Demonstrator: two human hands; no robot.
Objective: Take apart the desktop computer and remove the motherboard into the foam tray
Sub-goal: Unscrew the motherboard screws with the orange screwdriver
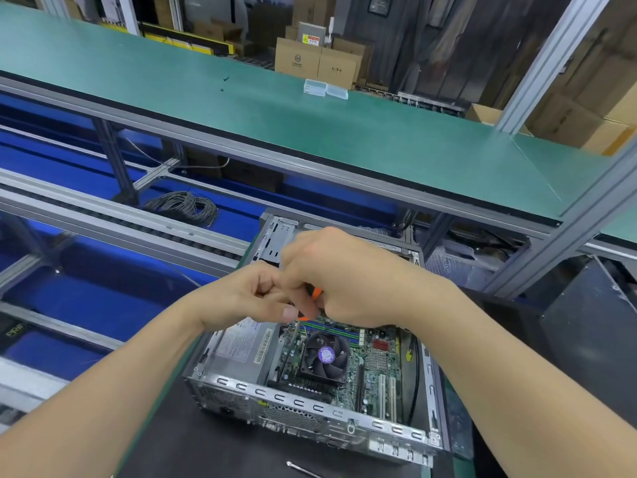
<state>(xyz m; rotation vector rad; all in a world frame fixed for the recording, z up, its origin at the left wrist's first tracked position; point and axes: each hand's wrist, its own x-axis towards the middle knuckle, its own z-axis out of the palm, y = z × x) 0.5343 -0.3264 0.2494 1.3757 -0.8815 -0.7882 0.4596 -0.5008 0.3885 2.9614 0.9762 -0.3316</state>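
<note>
The open desktop case (310, 405) lies on a dark mat in front of me. Inside it sits the green motherboard (374, 367) with a black CPU fan (324, 355), and the silver power supply (241, 350) is on the left. My right hand (348, 281) grips an orange-and-black screwdriver (312, 303) above the board; its thin shaft points down beside the fan. My left hand (251, 294) is curled against it, fingers pinching the screwdriver just below the handle. The screwdriver's tip is hard to make out. No foam tray is in view.
A long green shelf (310, 115) runs overhead beyond the case, with two clear plastic boxes (325, 88) on it. A coil of grey cable (184, 207) lies on the blue conveyor at left. A loose metal tool (303, 469) lies on the mat near me. Cardboard boxes stand at the back.
</note>
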